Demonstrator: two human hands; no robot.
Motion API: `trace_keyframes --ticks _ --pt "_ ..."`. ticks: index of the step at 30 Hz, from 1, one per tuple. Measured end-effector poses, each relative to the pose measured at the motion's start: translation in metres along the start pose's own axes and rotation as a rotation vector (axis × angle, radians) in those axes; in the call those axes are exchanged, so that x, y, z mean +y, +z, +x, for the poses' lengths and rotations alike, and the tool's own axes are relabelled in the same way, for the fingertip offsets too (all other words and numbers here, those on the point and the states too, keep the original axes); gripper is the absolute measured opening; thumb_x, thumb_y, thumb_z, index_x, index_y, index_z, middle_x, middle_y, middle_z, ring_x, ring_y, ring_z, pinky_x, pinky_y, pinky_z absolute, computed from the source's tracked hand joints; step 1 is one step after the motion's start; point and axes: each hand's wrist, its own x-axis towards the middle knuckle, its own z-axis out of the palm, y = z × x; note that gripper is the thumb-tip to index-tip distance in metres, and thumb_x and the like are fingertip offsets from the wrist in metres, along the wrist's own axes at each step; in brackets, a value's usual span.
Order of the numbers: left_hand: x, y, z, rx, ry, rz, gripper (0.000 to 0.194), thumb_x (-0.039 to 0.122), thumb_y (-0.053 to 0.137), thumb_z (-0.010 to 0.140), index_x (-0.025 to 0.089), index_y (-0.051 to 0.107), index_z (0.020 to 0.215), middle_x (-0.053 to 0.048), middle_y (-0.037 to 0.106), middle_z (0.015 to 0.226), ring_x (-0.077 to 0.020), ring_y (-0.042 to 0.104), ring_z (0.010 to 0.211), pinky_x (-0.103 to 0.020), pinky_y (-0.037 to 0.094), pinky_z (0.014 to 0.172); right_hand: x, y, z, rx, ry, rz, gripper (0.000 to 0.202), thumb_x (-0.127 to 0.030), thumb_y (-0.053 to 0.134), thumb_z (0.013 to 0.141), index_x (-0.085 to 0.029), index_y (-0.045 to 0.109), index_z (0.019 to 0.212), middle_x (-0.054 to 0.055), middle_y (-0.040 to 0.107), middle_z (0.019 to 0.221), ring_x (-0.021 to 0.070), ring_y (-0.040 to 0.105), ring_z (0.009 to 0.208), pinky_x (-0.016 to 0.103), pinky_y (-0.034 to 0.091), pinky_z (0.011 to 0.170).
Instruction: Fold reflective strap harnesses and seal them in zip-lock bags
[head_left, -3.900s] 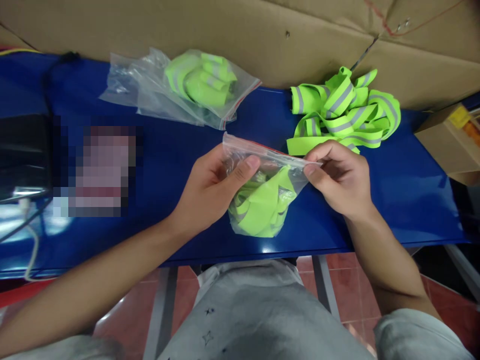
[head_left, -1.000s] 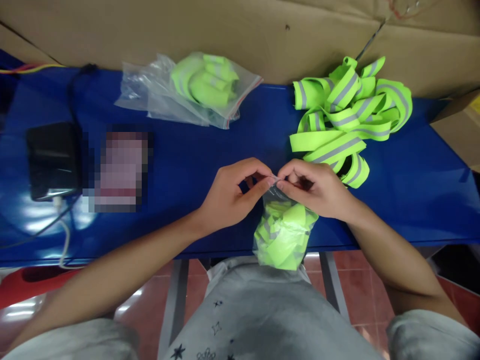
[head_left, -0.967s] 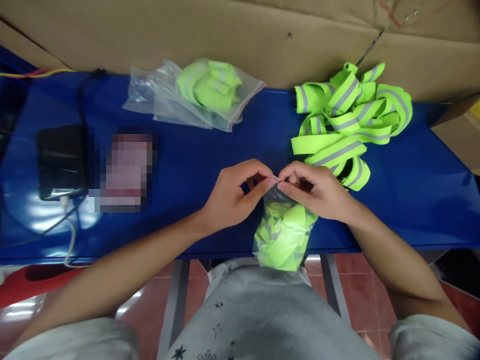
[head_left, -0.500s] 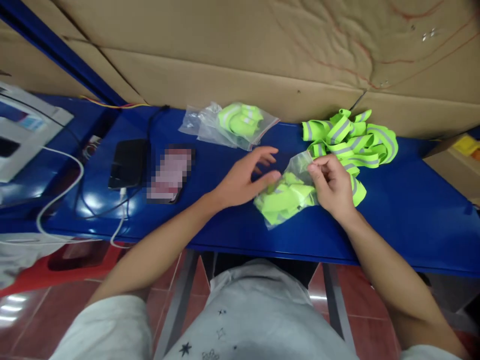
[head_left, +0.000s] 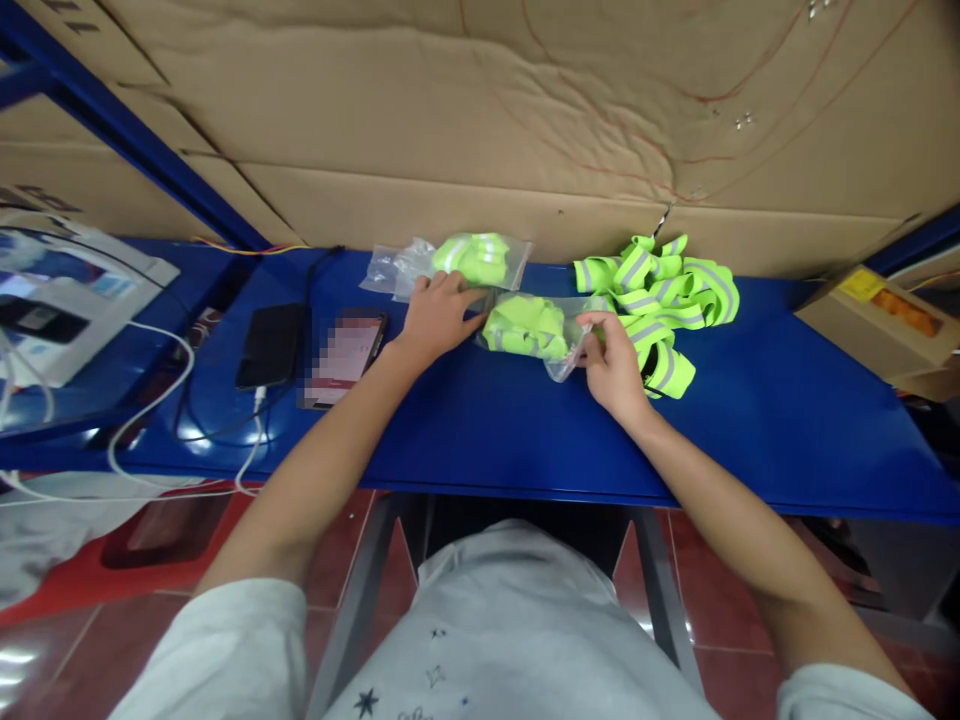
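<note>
A clear plastic bag with folded neon-yellow reflective strap [head_left: 525,326] lies between my hands. My right hand [head_left: 611,365] pinches the right end of this bag. My left hand [head_left: 441,318] has its fingers spread, with the fingertips at the near edge of a second filled bag [head_left: 474,258] and the thumb by the left end of the first. Crumpled clear bags [head_left: 401,268] lie left of the second bag. A loose heap of yellow strap with grey stripes [head_left: 664,285] lies beyond and right of my right hand.
On the blue table [head_left: 480,440], a black device [head_left: 270,345] with a white cable and a phone [head_left: 345,358] lie to the left. An open cardboard box [head_left: 877,335] stands at the right. Cardboard [head_left: 420,120] lines the back.
The bag between my hands has turned level, and my right hand now grips its right end. My left hand has moved left and away from me, to the second bag. The view has shifted slightly.
</note>
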Motion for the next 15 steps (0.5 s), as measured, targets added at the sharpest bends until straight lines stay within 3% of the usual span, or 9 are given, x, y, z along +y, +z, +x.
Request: trace_keyframes --ticks 2,4,7,9,13,15 --pt "-0.004 0.000 0.005 0.035 -0.002 -0.026 0.031 0.043 0.058 0.101 0.023 0.079 0.111 -0.014 0.069 0.122 -0.0375 0.056 0.125 -0.056 0.032 0.111 0.001 0.000 0.001 -0.040 0.000 -0.011 0.027 -0.038 0.052 0.103 -0.019 0.060 0.119 0.014 0.061 0.124 0.0177 0.067 0.078 0.041 0.061 0.081" --pt "-0.013 -0.004 0.013 0.150 -0.057 -0.140 0.035 0.046 0.054 0.103 0.020 0.078 0.099 -0.013 0.072 0.112 -0.0335 0.060 0.117 -0.052 0.036 0.108 0.000 0.000 0.001 -0.076 0.000 -0.023 0.034 -0.045 0.061 0.099 -0.020 0.062 0.121 0.016 0.060 0.130 0.0187 0.067 0.077 0.043 0.062 0.080" --pt "-0.027 -0.020 0.029 0.394 -0.187 -0.368 0.051 0.054 0.042 0.109 0.017 0.071 0.089 -0.007 0.070 0.093 -0.0206 0.061 0.093 -0.039 0.042 0.091 -0.003 0.002 0.001 -0.209 0.125 0.105 0.060 -0.057 0.072 0.090 -0.024 0.055 0.137 0.012 0.065 0.124 0.0190 0.067 0.071 0.043 0.064 0.071" --pt "-0.034 -0.034 0.036 0.483 -0.239 -0.434 0.057 0.053 0.032 0.113 0.015 0.066 0.085 0.000 0.063 0.083 -0.0120 0.053 0.080 -0.032 0.039 0.081 -0.004 0.005 0.001 -0.270 0.222 0.211 0.072 -0.059 0.079 0.083 -0.028 0.050 0.141 0.008 0.067 0.114 0.0199 0.068 0.070 0.042 0.064 0.065" --pt "-0.034 -0.066 0.028 0.574 -0.277 -0.637 0.047 0.042 0.040 0.115 0.013 0.054 0.081 0.007 0.046 0.073 -0.0047 0.038 0.077 -0.026 0.032 0.077 -0.012 0.007 -0.002 -0.214 0.140 0.195 0.051 -0.043 0.081 0.082 -0.026 0.060 0.125 0.007 0.064 0.115 0.0172 0.065 0.075 0.034 0.061 0.062" --pt "-0.033 -0.082 0.016 0.693 -0.325 -0.727 0.045 0.035 0.046 0.115 0.014 0.044 0.075 0.006 0.035 0.072 -0.0044 0.033 0.077 -0.026 0.031 0.077 -0.024 0.001 -0.003 -0.249 0.058 0.213 0.037 -0.036 0.077 0.086 -0.026 0.064 0.119 0.006 0.064 0.118 0.0150 0.062 0.075 0.032 0.060 0.063"
